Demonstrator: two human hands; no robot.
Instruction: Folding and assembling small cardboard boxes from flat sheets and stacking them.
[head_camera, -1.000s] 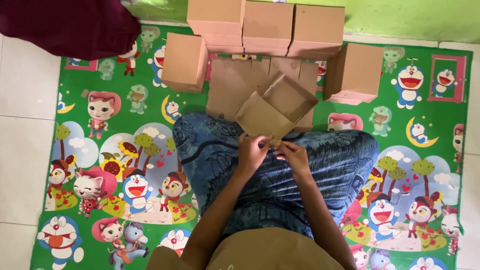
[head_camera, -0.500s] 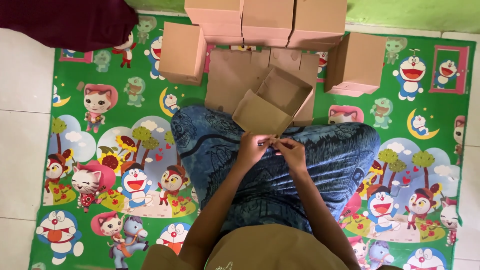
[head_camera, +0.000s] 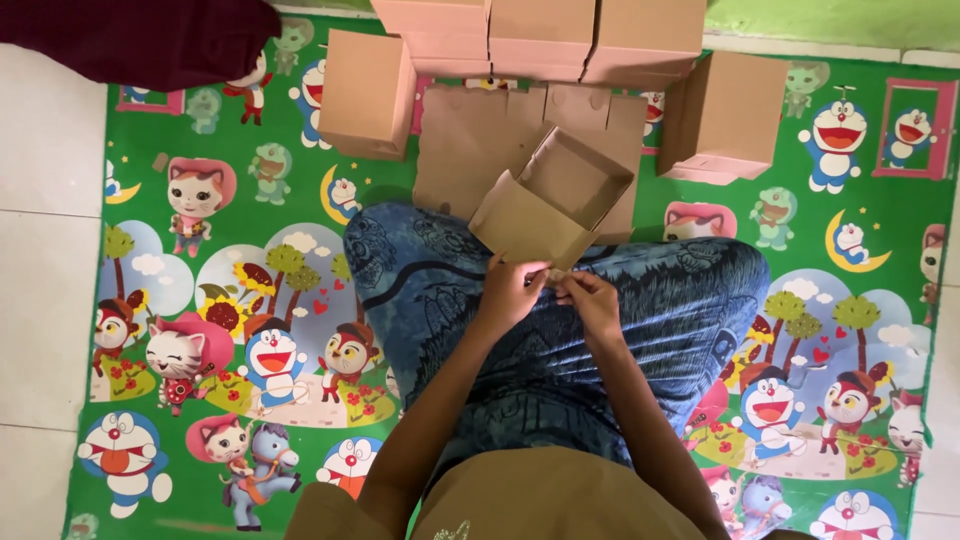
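Since a second ago, the half-folded cardboard box (head_camera: 553, 197) has barely shifted: left hand (head_camera: 512, 292) and right hand (head_camera: 590, 301) still pinch its near flap, finished boxes (head_camera: 540, 35) stacked beyond.

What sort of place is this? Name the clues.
Probably a home floor used for box folding: a cartoon play mat on white floor tiles, with finished cardboard boxes stacked nearby.

One camera sits on the person's head and looks straight down. It is close above the left hand (head_camera: 512, 292) and right hand (head_camera: 590, 300), with the mat (head_camera: 230, 250) all around them.
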